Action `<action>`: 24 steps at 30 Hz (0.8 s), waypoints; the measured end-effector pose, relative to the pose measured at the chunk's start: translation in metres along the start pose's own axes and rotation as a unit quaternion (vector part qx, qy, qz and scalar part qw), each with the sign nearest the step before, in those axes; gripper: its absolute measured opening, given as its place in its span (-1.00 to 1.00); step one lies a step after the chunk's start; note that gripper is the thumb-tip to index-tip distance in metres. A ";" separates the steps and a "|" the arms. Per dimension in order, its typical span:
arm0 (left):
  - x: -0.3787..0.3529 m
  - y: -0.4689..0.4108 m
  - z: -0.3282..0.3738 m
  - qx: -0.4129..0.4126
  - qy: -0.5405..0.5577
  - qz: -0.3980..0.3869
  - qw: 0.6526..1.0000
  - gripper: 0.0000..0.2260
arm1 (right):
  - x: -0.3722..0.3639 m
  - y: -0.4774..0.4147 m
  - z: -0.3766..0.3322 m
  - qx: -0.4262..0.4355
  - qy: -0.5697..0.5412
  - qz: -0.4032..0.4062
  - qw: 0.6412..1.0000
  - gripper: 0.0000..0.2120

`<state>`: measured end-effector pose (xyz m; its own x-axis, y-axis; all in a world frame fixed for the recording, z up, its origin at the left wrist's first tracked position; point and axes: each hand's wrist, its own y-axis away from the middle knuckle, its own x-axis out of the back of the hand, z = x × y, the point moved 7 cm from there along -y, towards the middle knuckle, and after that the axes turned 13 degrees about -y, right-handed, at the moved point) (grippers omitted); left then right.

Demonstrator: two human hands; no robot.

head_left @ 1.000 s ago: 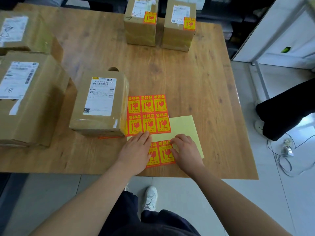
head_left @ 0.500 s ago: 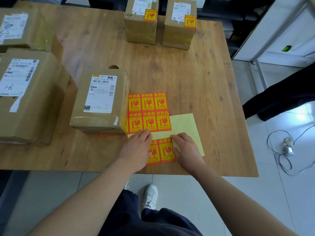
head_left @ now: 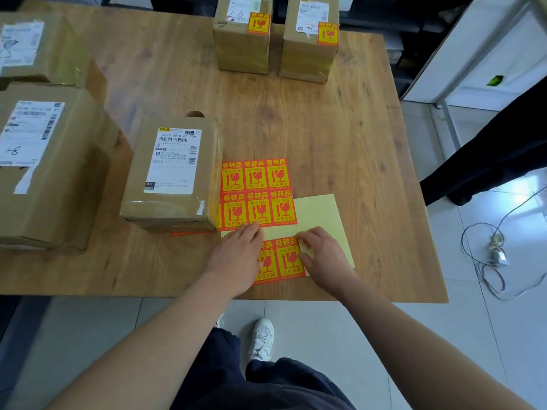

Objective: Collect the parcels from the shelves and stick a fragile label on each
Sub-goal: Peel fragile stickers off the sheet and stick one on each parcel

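Bent fingertips (head_left: 301, 236) of the right hand (head_left: 324, 257) are set on the right edge of the nearest label (head_left: 288, 258), with the thumb pressed just below them. Whether its corner has been lifted and pinched cannot be told. The fingers (head_left: 250, 233) of the left hand (head_left: 236, 257) are laid straight, flat and close together, so that the strip (head_left: 268, 273) is pinned to the table (head_left: 340, 128) and its left label is mostly covered. The strip lies on a pale yellow backing (head_left: 321, 214), bare to the right, near the table's front edge. A sheet (head_left: 257, 192) of six labels is seen just beyond, its left edge against the unlabelled parcel (head_left: 174, 173). Two far parcels (head_left: 242, 39), each already stickered, are stood at the back. On the larger left parcels (head_left: 44, 161) no orange sticker can be seen.

Trouble is most likely at the peel. If the corner is pulled up too steeply, the label may be creased or torn, or its neighbour may be lifted with it. If the left hand's pressure is eased, the backing may be dragged off the table's front edge. Once freed, the label could be folded onto itself or stuck to the fingers before the parcel is reached.
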<state>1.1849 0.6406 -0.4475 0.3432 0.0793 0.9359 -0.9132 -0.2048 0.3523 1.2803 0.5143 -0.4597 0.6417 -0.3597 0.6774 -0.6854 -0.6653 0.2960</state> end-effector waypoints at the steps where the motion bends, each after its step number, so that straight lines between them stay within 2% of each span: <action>1: 0.000 0.000 0.000 0.000 0.001 -0.001 1.000 -0.42 | 0.000 -0.001 0.001 0.003 0.002 0.000 1.000 -0.72; 4: 0.000 0.000 0.000 0.000 0.004 -0.003 1.000 -0.42 | 0.002 -0.002 0.003 -0.001 -0.019 0.017 1.000 -0.82; 7: 0.000 0.000 0.000 0.002 0.007 -0.006 1.000 -0.42 | 0.011 -0.009 0.006 -0.029 -0.042 0.060 0.997 -0.80; 11: -0.003 -0.001 -0.001 0.008 0.005 -0.013 1.000 -0.41 | 0.011 -0.017 0.004 -0.061 -0.018 0.079 0.995 -0.79; 16: -0.003 -0.001 -0.001 0.006 0.003 -0.011 1.000 -0.42 | 0.008 -0.023 -0.002 -0.083 0.030 0.077 0.993 -0.80; 20: -0.002 0.000 -0.001 0.004 0.003 -0.009 1.000 -0.43 | 0.005 -0.026 -0.007 -0.072 0.077 0.044 0.993 -0.75; 24: -0.001 0.000 0.000 0.003 -0.001 -0.008 1.000 -0.43 | 0.007 -0.024 -0.005 -0.063 0.035 0.011 0.997 -0.78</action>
<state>1.1849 0.6409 -0.4488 0.3579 0.0807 0.9303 -0.9062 -0.2103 0.3669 1.2995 0.5309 -0.4584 0.6032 -0.3244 0.7286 -0.7403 -0.5678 0.3600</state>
